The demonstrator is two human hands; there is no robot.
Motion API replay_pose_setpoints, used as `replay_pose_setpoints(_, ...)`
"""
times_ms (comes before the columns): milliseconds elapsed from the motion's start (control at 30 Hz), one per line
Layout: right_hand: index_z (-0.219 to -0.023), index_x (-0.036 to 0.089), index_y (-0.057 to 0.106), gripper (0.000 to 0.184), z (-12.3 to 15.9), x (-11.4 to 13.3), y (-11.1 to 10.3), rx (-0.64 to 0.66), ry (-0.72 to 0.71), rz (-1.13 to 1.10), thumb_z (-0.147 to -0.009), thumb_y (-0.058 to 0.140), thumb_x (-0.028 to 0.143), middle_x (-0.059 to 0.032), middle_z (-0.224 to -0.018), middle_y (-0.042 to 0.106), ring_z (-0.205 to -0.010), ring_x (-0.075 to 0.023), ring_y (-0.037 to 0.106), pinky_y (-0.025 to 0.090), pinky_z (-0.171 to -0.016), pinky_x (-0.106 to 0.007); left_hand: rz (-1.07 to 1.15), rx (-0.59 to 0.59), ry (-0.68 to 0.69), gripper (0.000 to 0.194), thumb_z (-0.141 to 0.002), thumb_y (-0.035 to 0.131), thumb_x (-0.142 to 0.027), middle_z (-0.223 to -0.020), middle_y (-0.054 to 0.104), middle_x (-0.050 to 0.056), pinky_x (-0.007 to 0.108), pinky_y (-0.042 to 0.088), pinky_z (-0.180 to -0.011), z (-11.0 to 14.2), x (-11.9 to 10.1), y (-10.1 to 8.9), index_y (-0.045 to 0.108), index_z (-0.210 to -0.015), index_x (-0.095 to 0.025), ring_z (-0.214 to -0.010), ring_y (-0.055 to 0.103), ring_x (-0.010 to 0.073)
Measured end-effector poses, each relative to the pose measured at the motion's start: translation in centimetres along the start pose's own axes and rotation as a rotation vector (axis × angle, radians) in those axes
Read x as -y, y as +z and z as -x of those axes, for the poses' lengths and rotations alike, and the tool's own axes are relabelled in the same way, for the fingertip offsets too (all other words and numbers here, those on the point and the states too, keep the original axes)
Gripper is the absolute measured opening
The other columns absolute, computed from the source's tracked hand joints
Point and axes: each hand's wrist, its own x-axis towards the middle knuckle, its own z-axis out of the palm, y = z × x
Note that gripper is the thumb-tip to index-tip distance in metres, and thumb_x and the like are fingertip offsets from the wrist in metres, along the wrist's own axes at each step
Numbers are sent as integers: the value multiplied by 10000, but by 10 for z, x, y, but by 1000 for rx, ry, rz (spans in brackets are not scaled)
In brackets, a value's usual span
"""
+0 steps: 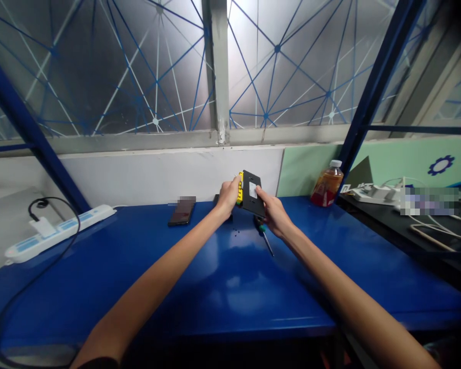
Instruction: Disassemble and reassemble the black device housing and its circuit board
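Note:
Above the back middle of the blue table, both hands hold a small network switch (250,202), a flat black case with a white label and a yellow-green strip of ports along its left side. The fingers of my left hand (227,197) are closed at the yellow port strip. My right hand (277,212) grips the case's right edge, its thumb lying on the face near the label. Just below lies a screwdriver (268,240) with a dark green handle, partly covered by my right hand. Several tiny dark screws (236,233) are scattered on the tabletop.
A phone (182,211) lies left of my hands. At the far left, a white power strip (61,233) has a plug and black cable. A drink bottle (328,184) stands at the back right, beside a black surface (376,218) with white cables. A wall closes the back.

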Motion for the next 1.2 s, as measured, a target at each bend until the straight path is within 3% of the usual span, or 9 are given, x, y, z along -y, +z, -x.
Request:
replay_pose_setpoints(67, -676, 162, 558, 390, -1, 6, -4, -79, -29, -77, -750, 693, 520, 45, -427, 477, -316, -67, 360, 278, -293, -199, -73, 78, -43, 489, -853, 449, -565, -613, 649, 71, 238, 414, -504, -10, -2, 0, 646, -728, -135, -524, 591, 165)
replay_pose_setpoints(167, -653, 157, 557, 326, -4, 13, -10, -189, -51, -163, -757, 707, 427, 29, -447, 504, -335, -80, 414, 310, -299, -206, -503, -21, -43, 548, -912, 312, -548, -749, 702, 115, 267, 461, -591, -23, 3, -10, 666, -801, -146, -695, 672, 215)
replay_pose_setpoints(367, -612, 168, 510, 334, -9, 19, -22, -255, -54, -215, -789, 689, 387, 56, -410, 441, -306, -65, 348, 261, -279, -201, -913, -107, -54, 601, -557, 795, -542, -1227, 560, 305, 507, 392, -919, -34, 34, -26, 676, -942, -96, -1218, 447, 500)
replay_pose_setpoints(433, -622, 162, 523, 327, -9, 18, -23, -259, -61, -212, -787, 693, 387, 49, -425, 461, -317, -67, 363, 268, -280, -199, -1264, -31, -89, 749, -540, 796, -586, -1277, 528, 284, 494, 419, -912, -37, 45, -22, 638, -1107, -122, -1203, 477, 470)
replay_pose_setpoints(567, -619, 155, 535, 332, -7, 18, -20, -254, -62, -196, -761, 721, 391, 44, -445, 475, -330, -64, 376, 278, -280, -189, -1297, -65, -157, 670, -602, 782, -528, -1222, 588, 258, 487, 454, -877, -41, 60, -14, 644, -1135, -147, -1141, 542, 436)
replay_pose_setpoints(833, -628, 150, 546, 333, -4, 17, -15, -233, -42, -152, -769, 706, 406, 48, -422, 460, -317, -61, 358, 260, -273, -188, -1012, -161, -56, 513, -737, 641, -492, -1134, 664, 211, 482, 421, -921, -26, 39, -44, 648, -1136, -170, -1170, 544, 413)
replay_pose_setpoints(967, -619, 153, 534, 346, -4, 14, -15, -141, 0, -68, -787, 688, 413, 53, -412, 440, -299, -50, 303, 239, -276, -195, -716, -53, -59, 538, -880, 354, -542, -996, 719, 157, 404, 516, -785, -3, 18, -73, 637, -1147, -170, -969, 673, 318)
replay_pose_setpoints(1067, -635, 152, 544, 355, -1, 10, -11, -41, 57, 35, -779, 692, 441, 49, -416, 445, -301, -47, 278, 205, -273, -196, 48, 198, -260, 559, -873, 320, -468, -961, 708, 234, 456, 544, -755, 25, 15, -86, 648, -1044, -49, -890, 691, 338)
replay_pose_setpoints(1200, -666, 142, 571, 375, 9, 4, 1, 106, 125, 146, -791, 669, 481, 39, -421, 449, -306, -45, 271, 173, -273, -189, 530, 140, -417, 367, -847, 443, -373, -831, 723, 173, 534, 552, -696, 53, 23, -84, 636, -996, -99, -758, 706, 345)
